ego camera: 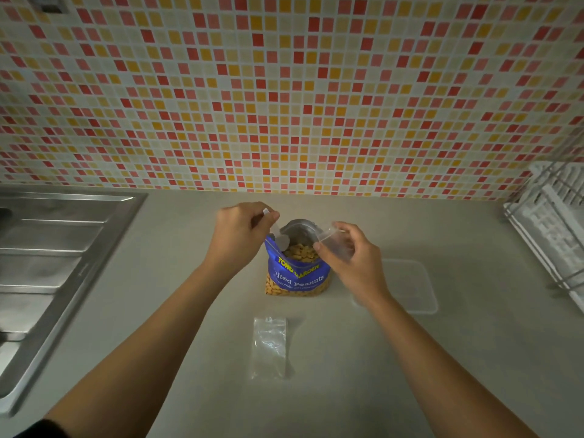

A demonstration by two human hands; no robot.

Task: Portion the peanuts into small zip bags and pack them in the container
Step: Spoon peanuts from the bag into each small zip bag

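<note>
Grey counter (347, 358), mosaic tile wall (284, 90). The blue peanut bag (298, 278) stands open between the hands; left hand (240, 229) grips a white spoon (281, 240), right hand (350, 260) pinches a clear zip bag (335, 240).

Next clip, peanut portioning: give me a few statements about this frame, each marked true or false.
1. The peanut bag stands open. True.
2. The left hand holds a spoon. True.
3. The right hand is empty. False: it pinches a small zip bag.
4. The container is full of packed bags. False: none show in it.
5. A spare zip bag lies on the counter. True.
</note>
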